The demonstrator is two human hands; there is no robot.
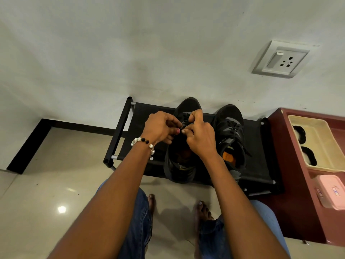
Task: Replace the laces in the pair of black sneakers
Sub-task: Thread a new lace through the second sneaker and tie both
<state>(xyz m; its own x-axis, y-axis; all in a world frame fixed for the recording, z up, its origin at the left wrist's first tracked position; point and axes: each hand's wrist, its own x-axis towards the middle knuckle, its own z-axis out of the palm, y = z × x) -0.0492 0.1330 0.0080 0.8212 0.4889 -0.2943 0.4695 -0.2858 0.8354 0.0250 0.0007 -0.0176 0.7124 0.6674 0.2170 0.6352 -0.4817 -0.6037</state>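
while you sit with your bare feet (pixel 202 212) on the tiled floor (pixel 56 184) and your knees in jeans just short of the rack, both forearms reach forward to the same spot. your left hand (pixel 158 128), the one with the beaded bracelet (pixel 142 144), and your right hand (pixel 201 135) meet over the left sneaker (pixel 179 165), fingertips nearly touching, each curled tight and pinching what looks like the black lace (pixel 183 126) at the eyelet rows; the lace itself is mostly hidden under your fingers, so which end sits in which hand can't be told. the sneaker lies on the black shoe rack (pixel 134 118) with its heel toward you and its toe toward the wall (pixel 130 53), so its long axis runs straight away from you, and the eyelets yet to work lie beyond your grip, toward the toe. both hands are equally near; the pull, i judge, goes back toward you along that axis. just beside it to the right stands the right sneaker (pixel 231 131), laced, untouched, pointing the same way. a maroon cabinet (pixel 291 184) stands right of the rack, and farther off a wall socket (pixel 280 59).
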